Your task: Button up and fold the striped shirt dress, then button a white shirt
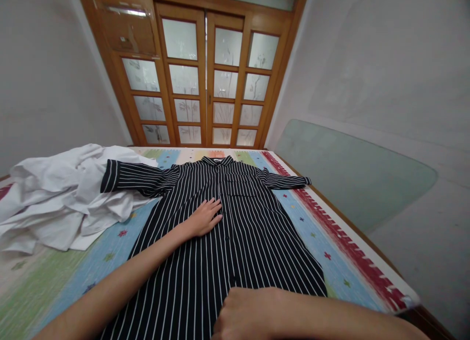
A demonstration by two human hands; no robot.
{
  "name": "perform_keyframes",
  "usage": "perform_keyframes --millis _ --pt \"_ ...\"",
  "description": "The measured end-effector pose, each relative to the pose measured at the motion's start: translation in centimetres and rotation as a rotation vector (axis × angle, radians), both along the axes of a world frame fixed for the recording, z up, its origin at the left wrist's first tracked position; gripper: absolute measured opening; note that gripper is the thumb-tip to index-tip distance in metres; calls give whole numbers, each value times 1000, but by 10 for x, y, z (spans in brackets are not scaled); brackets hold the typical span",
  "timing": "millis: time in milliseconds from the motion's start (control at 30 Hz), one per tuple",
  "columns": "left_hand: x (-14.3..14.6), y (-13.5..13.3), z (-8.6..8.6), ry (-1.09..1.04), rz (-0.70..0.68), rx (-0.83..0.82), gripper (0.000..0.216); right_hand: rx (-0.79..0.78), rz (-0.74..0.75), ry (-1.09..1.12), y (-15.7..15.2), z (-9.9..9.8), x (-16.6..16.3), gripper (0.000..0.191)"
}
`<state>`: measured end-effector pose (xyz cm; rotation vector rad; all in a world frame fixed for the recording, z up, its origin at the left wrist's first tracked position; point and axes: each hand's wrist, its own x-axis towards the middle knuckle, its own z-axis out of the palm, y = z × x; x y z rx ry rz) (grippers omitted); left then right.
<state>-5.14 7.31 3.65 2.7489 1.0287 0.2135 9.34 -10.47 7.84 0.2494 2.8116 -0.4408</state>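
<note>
A black shirt with white stripes lies spread out, front side up, its collar at the far end and both sleeves stretched sideways. Flat on the shirt's front, beside the button placket, rests my left hand with its fingers apart. My right hand is closed in a fist low on the placket, near the bottom edge of the view. Its fingertips are hidden, but it appears to grip the shirt's fabric. The lower end of the shirt is out of view.
A rumpled heap of white cloth lies to the left, touching the shirt's left sleeve. Under everything is a colourful striped bed cover. A pale green panel leans on the right wall. Wooden glazed doors stand behind.
</note>
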Motion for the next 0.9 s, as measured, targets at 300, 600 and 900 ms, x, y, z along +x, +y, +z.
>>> perform_keyframes --millis 300,600,900 --pt "-3 5 2 -40 29 -6 58 65 -33 44 -5 -1 5 16" --pt "-3 6 2 -57 21 1 54 52 -48 56 -2 -7 9 25" --pt "-4 7 8 -44 10 2 54 -309 50 35 18 9 13 20"
